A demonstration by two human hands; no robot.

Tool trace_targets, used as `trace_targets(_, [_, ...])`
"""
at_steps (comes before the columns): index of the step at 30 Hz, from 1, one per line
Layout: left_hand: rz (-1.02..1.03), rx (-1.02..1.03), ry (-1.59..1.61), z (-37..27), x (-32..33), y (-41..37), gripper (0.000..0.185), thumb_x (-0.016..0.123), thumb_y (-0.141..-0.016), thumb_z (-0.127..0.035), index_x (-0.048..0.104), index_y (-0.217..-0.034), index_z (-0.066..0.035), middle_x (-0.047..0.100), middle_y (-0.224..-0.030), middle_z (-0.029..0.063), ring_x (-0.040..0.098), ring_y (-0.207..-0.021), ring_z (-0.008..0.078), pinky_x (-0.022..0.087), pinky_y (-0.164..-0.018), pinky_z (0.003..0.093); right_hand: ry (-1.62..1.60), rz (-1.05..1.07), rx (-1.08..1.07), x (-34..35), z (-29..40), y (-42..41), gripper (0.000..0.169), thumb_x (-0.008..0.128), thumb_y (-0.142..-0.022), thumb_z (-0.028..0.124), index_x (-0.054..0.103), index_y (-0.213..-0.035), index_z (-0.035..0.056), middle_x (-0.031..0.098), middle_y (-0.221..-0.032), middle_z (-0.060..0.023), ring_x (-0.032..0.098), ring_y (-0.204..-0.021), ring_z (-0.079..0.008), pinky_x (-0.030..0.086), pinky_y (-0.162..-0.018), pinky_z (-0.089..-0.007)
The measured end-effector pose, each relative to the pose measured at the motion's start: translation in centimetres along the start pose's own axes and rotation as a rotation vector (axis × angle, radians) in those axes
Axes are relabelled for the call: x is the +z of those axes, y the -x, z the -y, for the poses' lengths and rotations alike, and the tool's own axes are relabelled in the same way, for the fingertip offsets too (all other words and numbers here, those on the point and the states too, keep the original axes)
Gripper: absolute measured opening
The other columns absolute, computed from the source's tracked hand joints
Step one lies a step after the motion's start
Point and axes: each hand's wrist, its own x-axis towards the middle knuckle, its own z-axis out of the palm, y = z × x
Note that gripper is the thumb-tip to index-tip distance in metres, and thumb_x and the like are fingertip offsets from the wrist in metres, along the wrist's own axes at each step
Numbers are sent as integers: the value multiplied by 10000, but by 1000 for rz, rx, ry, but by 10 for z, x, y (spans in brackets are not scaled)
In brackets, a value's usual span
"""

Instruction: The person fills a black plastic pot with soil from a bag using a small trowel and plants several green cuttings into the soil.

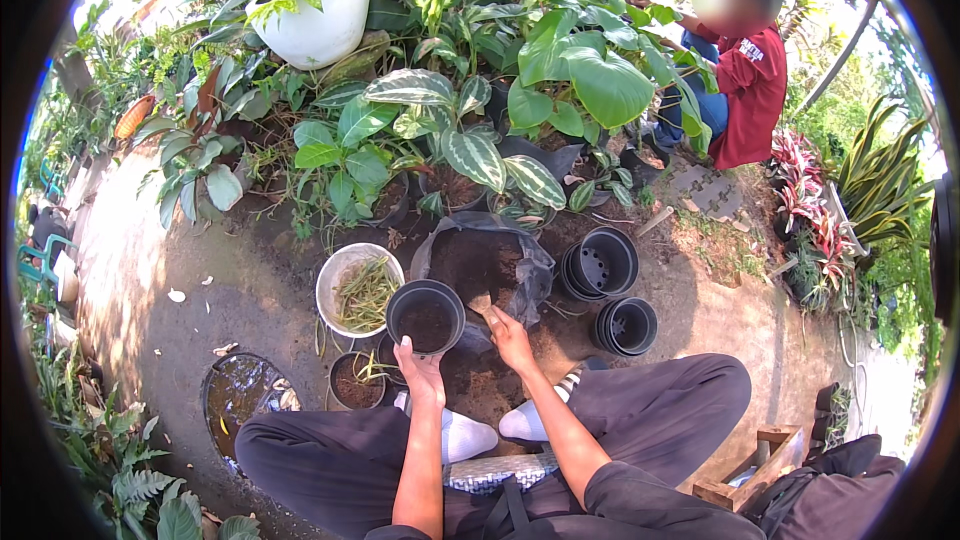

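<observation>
My left hand (421,375) grips the near rim of a black plastic plant pot (426,316) with dark soil in its bottom. In my right hand (508,337) is a small trowel (481,303), its blade at the near edge of an open plastic bag of dark soil (476,259). Left of the held pot stands a white bucket (324,289) with cut green and yellowish plant pieces. A soil-filled black pot (358,381) with a few thin leaves stands nearer to me. Two stacks of empty black pots, a farther one (601,261) and a nearer one (627,325), stand right of the bag.
Potted leafy plants (465,135) crowd the far side, with a white planter (319,19) among them. A person in a red shirt (752,94) crouches at the far right. A round basin of dark water (244,401) lies at left. A wooden crate (757,469) stands at lower right.
</observation>
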Motion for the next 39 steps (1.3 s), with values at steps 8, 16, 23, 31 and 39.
trace_targets(8, [7, 15, 5, -4, -4, 1, 763, 659, -906, -577, 466, -1420, -48, 535, -1422, 115, 564, -1261, 255, 477, -1019, 419, -482, 60, 396, -11, 24, 3, 416, 450, -1100, 268, 482, -1484, 111, 543, -753, -16, 426, -549, -73, 396, -534, -247])
trace_targets(16, [64, -17, 74, 1, -10, -3, 588, 665, -937, -459, 440, -1382, -147, 516, -1397, 88, 551, -1259, 249, 500, -1000, 419, -446, 161, 285, -10, 11, 1, 552, 496, -1094, 295, 361, -1563, 39, 568, -787, -25, 446, -582, -67, 416, -547, -242])
trace_targets(23, [62, -18, 78, 0, -9, -3, 599, 675, -930, -456, 439, -1384, -144, 516, -1403, 87, 556, -1257, 248, 499, -1005, 421, -250, 91, 260, -8, 29, 4, 528, 514, -1085, 363, 449, -1534, 92, 572, -773, 21, 446, -587, -33, 411, -543, -209])
trace_targets(31, [31, -20, 82, 2, -11, -5, 614, 686, -919, -460, 439, -1384, -144, 507, -1415, 91, 553, -1265, 252, 501, -1005, 427, -218, 82, 203, -12, 46, 1, 446, 476, -1099, 340, 541, -1476, 111, 568, -735, 25, 432, -575, -37, 368, -512, -212])
trace_targets(39, [61, -14, 64, 3, -10, -5, 624, 675, -924, -466, 429, -1400, -146, 504, -1412, 90, 540, -1274, 256, 498, -1002, 438, -487, 163, 250, -15, 34, 4, 504, 501, -1094, 299, 433, -1542, 76, 573, -793, -13, 438, -603, -51, 384, -557, -214])
